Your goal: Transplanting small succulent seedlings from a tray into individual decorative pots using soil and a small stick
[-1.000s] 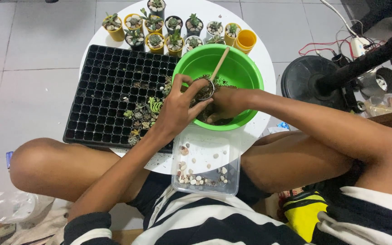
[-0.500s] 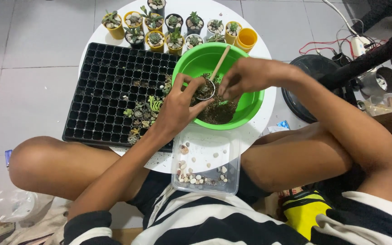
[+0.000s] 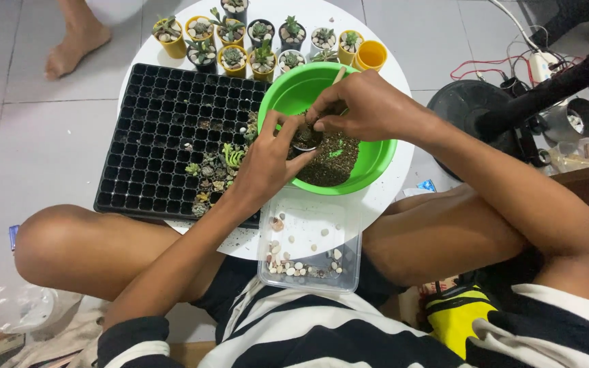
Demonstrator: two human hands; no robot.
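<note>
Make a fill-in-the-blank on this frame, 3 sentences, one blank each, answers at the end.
1. The left hand holds a small pot over the ____ bowl of soil.
2. The right hand pinches at the top of that pot, above the dark ____ lying in the bowl.
3. The clear plastic container near the person's lap holds small ____.

Missing words: green; soil; pebbles

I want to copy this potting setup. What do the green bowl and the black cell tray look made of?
Green bowl: probably plastic, judging by its uniform bright colour and smooth, slightly glossy wall. Black cell tray: likely thin moulded plastic, with dull-sheened, identical thin-walled cells.
</note>
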